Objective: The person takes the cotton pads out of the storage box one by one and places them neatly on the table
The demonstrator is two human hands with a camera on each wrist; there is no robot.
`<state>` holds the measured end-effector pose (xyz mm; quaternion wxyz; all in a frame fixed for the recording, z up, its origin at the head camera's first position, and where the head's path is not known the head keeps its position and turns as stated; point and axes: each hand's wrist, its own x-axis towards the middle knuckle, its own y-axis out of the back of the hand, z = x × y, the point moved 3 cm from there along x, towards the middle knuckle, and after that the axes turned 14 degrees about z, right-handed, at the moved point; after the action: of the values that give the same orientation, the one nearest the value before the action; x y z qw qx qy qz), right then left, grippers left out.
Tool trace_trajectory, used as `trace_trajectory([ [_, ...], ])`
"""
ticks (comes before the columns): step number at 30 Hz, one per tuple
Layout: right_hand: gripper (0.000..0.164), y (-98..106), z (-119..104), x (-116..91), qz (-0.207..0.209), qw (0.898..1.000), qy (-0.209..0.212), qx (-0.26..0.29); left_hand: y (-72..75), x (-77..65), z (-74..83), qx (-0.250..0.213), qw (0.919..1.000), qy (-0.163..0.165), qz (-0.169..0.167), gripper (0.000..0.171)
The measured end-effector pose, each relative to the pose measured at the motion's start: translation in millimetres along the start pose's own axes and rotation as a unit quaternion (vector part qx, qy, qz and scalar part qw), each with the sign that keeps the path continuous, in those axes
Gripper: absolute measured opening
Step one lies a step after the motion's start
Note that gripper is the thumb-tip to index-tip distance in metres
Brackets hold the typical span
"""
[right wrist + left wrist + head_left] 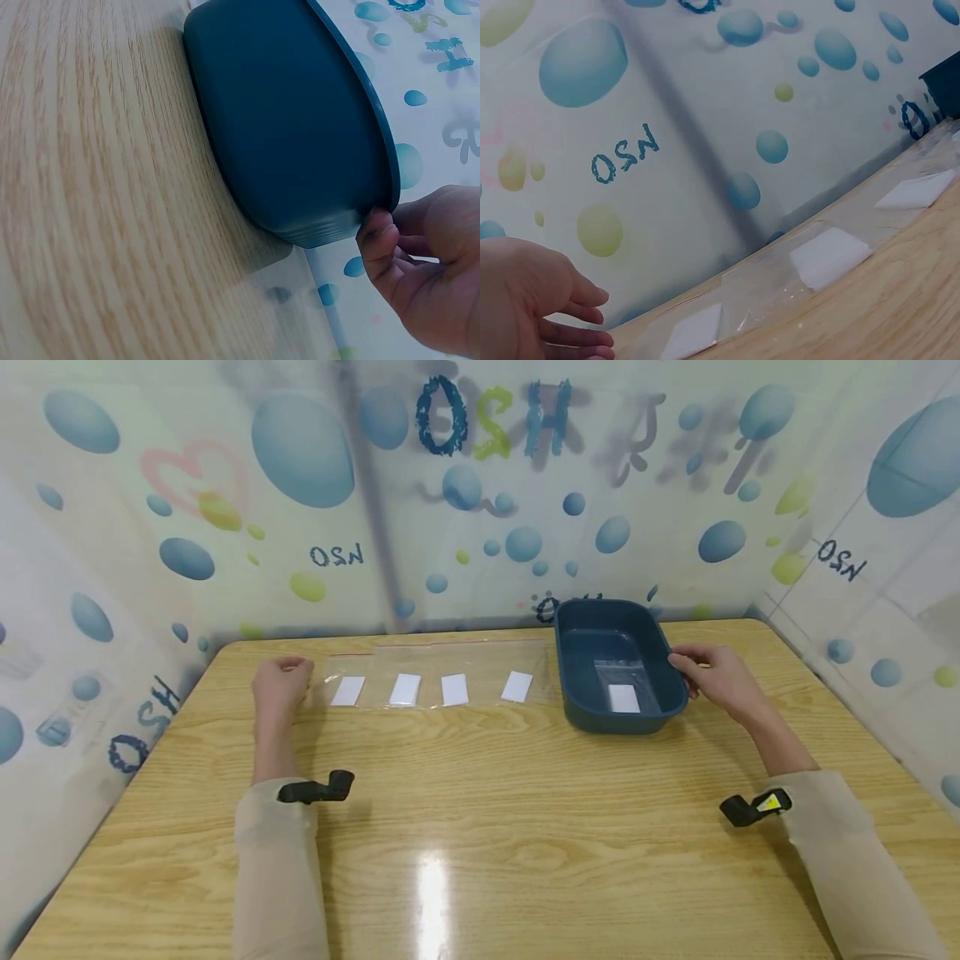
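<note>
My right hand [716, 675] pinches the right rim of a dark blue plastic tub [573, 672], thumb and fingers on either side of the rim in the right wrist view. Inside the tub lies a clear bag [611, 670] with a white card [624, 699]. My left hand [279, 683] hovers by the left end of a row of clear zip bags [487, 658], its fingers loosely bent and nothing between them. Each bag in the row has a white rectangular card in it; the leftmost card [348, 691] is nearest that hand.
The wooden table [480, 793] meets a patterned wall covering [465, 560] just behind the bags and tub. More of this covering rises at the left and right sides. Dark wrist cameras [315, 787] sit on both sleeves.
</note>
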<state>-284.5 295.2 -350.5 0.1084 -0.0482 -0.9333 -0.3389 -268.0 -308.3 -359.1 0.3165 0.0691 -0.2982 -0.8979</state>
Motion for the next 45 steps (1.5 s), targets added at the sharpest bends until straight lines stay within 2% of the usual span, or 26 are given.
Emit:
trace_trajectory([
  [10,0.051,-0.1,-1.2,0.0,0.000,1.000,0.001,-0.003,-1.1,-4.5,17.3,-0.053,0.9985,-0.011,0.002,0.049],
  [14,0.050,-0.3,-0.6,0.3,-0.001,1.000,0.003,-0.001,-1.2,-7.7,27.8,-0.073,0.9970,-0.025,0.003,0.049],
  [22,0.049,0.2,-0.7,-0.3,-0.001,1.000,0.005,0.000,-0.8,-17.1,48.8,-0.109,0.9926,-0.051,-0.015,0.051],
  [33,0.049,0.7,-1.7,-0.1,-0.002,1.000,0.007,0.000,-5.0,-28.2,71.9,-0.099,0.9923,-0.063,-0.039,0.049],
  [45,0.048,1.1,-2.9,-0.9,-0.002,1.000,0.009,-0.001,-15.6,-44.5,91.9,-0.084,0.9902,-0.098,-0.053,0.046],
])
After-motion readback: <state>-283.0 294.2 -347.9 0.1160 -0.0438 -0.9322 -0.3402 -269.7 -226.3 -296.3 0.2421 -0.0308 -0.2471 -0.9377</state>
